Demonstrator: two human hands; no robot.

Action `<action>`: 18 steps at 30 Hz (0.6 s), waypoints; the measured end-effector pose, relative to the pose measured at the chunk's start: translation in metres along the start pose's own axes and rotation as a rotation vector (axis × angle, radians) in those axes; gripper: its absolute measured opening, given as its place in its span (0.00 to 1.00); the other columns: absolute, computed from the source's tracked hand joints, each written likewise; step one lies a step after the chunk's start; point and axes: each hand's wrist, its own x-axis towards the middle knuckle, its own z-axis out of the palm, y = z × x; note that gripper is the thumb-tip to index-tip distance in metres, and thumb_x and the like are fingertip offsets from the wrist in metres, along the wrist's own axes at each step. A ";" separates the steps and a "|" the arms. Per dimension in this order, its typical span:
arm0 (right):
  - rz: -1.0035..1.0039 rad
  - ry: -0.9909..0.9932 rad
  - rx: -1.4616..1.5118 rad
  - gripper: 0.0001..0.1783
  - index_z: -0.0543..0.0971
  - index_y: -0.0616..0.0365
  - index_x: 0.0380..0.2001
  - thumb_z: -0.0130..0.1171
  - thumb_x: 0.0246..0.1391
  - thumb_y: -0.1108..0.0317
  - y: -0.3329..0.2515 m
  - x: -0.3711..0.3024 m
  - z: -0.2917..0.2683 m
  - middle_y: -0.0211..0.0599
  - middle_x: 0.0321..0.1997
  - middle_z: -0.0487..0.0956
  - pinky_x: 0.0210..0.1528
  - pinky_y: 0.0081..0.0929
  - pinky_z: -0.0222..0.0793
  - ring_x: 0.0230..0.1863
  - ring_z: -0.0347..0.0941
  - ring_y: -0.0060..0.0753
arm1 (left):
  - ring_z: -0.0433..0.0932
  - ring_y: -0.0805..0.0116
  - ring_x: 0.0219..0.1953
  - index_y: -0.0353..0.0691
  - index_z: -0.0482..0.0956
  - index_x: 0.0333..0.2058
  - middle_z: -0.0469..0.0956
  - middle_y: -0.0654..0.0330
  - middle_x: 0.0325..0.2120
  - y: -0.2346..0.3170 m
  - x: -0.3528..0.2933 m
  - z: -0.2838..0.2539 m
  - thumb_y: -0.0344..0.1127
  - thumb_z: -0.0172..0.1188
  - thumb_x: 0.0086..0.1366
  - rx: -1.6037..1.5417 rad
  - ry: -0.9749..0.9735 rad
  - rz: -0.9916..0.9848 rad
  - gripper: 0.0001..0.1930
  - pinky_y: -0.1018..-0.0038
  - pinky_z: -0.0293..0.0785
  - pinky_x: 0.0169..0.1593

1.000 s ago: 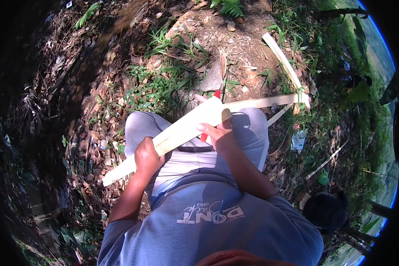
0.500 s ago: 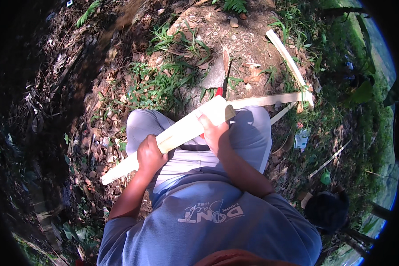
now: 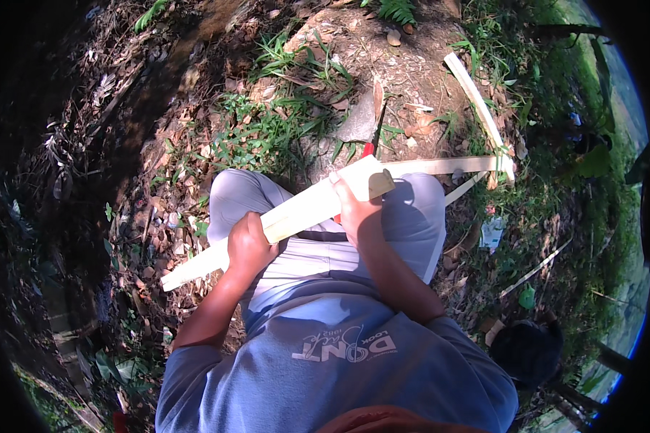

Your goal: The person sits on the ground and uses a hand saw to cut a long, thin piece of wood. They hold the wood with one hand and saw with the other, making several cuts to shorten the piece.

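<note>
A long, pale piece of split wood (image 3: 303, 211) lies slantwise across my lap, its narrow end at the lower left and its broad, blocky end at the upper right. My left hand (image 3: 250, 245) is wrapped round its lower half. Near the broad end, my right hand (image 3: 355, 208) grips it with the thumb on top. Behind the wood is a dark-bladed tool with a red part (image 3: 369, 149). The wood hides its middle, and more red shows below by my right hand; its exact kind is unclear.
Pale wooden strips (image 3: 477, 97) lie on the ground at the right, one reaching to my right knee. A flat grey stone (image 3: 356, 123) sits ahead. A dark rounded object (image 3: 527, 352) is at the lower right, and a pale packet (image 3: 491, 232) lies among leaves and grass.
Both hands keep their hold on the wood. The whole view has shifted slightly, and the wood's broad end appears a little farther right.
</note>
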 end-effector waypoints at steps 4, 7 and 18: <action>0.021 0.016 0.066 0.13 0.81 0.60 0.44 0.73 0.62 0.67 0.002 -0.004 -0.002 0.32 0.39 0.84 0.46 0.28 0.77 0.41 0.81 0.24 | 0.78 0.40 0.29 0.34 0.69 0.36 0.74 0.47 0.27 0.002 -0.001 -0.001 0.29 0.75 0.45 0.003 -0.002 0.007 0.24 0.51 0.76 0.35; 0.038 -0.060 0.139 0.16 0.80 0.60 0.48 0.73 0.61 0.69 -0.002 -0.006 -0.004 0.33 0.43 0.83 0.49 0.28 0.77 0.44 0.80 0.24 | 0.78 0.40 0.29 0.34 0.69 0.36 0.74 0.47 0.26 0.001 -0.002 0.000 0.28 0.75 0.45 0.016 -0.004 0.002 0.23 0.51 0.77 0.35; 0.049 -0.705 0.274 0.46 0.65 0.57 0.71 0.72 0.49 0.84 -0.017 0.017 -0.044 0.46 0.74 0.73 0.68 0.34 0.77 0.70 0.73 0.33 | 0.80 0.39 0.29 0.33 0.69 0.35 0.76 0.45 0.26 -0.002 0.008 -0.011 0.27 0.74 0.46 -0.076 -0.069 0.015 0.22 0.51 0.79 0.35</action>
